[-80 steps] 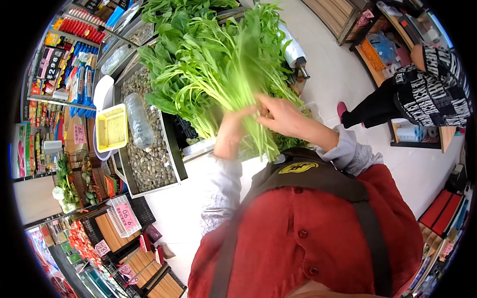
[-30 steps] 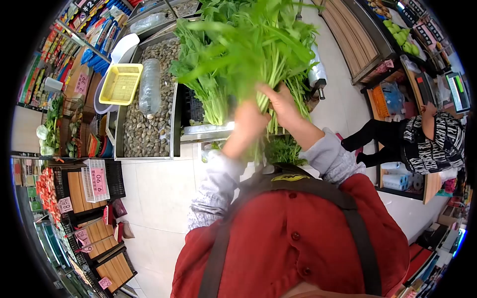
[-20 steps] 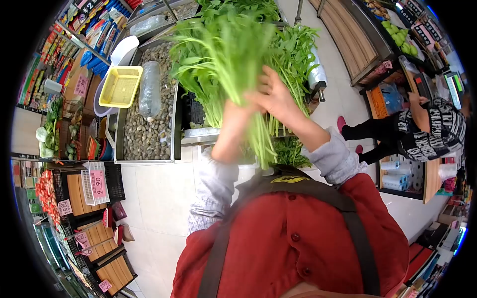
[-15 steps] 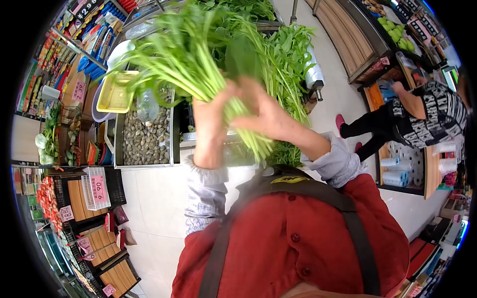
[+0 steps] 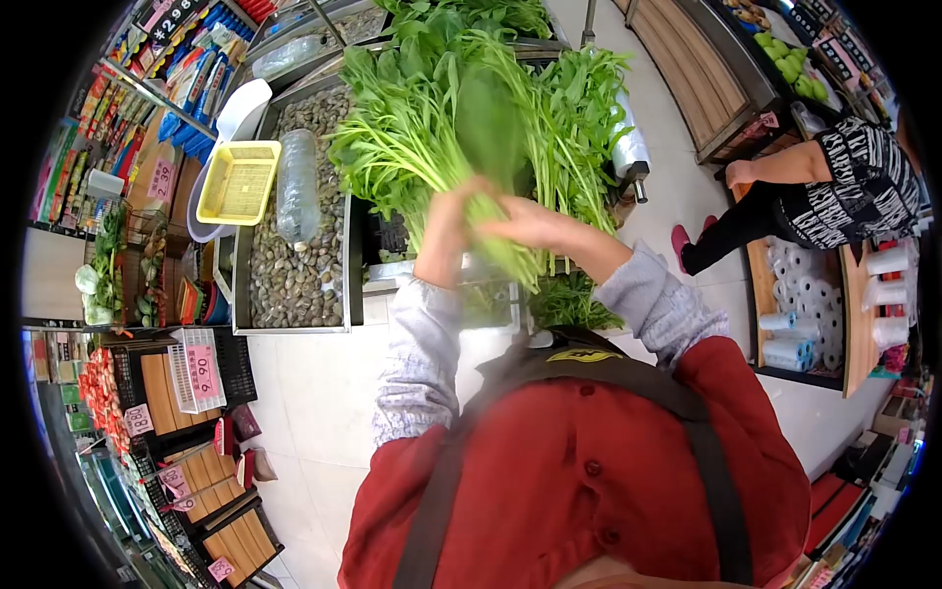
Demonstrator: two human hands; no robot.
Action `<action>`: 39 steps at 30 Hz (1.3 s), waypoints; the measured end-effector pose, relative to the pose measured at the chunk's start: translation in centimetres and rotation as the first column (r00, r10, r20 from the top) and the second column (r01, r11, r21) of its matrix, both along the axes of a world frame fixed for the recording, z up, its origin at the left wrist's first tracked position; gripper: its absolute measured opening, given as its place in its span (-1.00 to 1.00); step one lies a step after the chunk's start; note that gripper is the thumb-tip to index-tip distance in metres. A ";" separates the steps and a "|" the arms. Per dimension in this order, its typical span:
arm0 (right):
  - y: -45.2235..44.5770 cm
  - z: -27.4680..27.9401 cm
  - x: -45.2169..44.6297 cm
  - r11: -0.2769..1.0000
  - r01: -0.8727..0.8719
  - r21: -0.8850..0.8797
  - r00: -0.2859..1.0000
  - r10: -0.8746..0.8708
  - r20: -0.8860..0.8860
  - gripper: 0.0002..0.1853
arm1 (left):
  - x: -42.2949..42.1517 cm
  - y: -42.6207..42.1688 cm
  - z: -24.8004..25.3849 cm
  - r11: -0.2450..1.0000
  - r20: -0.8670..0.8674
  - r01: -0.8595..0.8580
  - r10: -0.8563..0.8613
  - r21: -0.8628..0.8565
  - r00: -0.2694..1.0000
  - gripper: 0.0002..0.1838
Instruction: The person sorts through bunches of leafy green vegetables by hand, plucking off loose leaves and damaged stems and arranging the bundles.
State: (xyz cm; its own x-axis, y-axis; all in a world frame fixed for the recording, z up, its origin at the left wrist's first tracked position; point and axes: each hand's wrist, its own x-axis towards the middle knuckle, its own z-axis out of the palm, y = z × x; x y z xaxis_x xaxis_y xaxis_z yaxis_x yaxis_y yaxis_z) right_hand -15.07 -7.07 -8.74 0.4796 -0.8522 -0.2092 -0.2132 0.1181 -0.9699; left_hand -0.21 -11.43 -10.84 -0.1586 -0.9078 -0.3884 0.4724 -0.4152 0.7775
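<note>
A bunch of long-stemmed leafy greens (image 5: 417, 162) is held in front of me, leaves pointing up and left, cut stem ends blurred and hanging toward me. My left hand (image 5: 447, 228) is closed around the stems from the left side. My right hand (image 5: 535, 224) grips the same stems from the right, its fingers partly hidden and smeared by motion. Right behind the hands, more leafy greens (image 5: 579, 128) lie heaped on the stand. A dark green blurred leaf shape (image 5: 491, 123) rises above my hands.
Left of the greens is a metal tank of shellfish (image 5: 294, 285) with a plastic bottle (image 5: 297, 187) on it. A yellow basket (image 5: 238, 184) sits at its edge. A plastic film roll (image 5: 630, 147) is at the stand's right. Another person (image 5: 824, 187) stands by shelves at right.
Both hands have lowered the bunch forward onto the heap, uncovering the yellow basket and bottle. The other person's arm has moved closer to their body.
</note>
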 end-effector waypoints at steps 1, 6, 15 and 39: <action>0.5 1.2 -0.2 1.000 0.006 -0.030 1.000 -0.005 0.002 -0.34 | -0.3 0.0 0.1 1.000 -0.004 -0.005 0.005 -0.016 1.000 -0.75; -0.6 -2.6 -0.6 0.956 0.045 -0.288 0.967 -0.114 -0.227 -0.24 | -0.2 0.1 -0.6 1.000 -0.031 -0.018 0.018 0.001 0.999 -0.65; 0.7 -1.8 -0.3 0.942 0.051 -0.330 0.998 -0.063 -0.025 -0.07 | -0.4 1.0 0.6 0.994 0.111 0.024 -0.012 -0.103 0.994 -0.64; 0.2 2.5 2.7 0.931 0.112 -0.347 0.992 -0.126 -0.018 -0.12 | 2.1 -0.9 6.2 0.943 0.228 0.096 -0.022 -0.319 0.973 -0.81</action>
State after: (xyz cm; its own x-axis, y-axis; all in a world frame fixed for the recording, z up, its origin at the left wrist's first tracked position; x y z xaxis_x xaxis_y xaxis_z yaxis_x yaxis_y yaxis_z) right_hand -12.35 -6.83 -6.24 0.3679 -0.9254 0.0912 -0.2572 -0.1955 -0.9464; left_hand 1.89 -12.36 -4.67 -0.1607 -0.9815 -0.1042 0.2584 -0.1437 0.9553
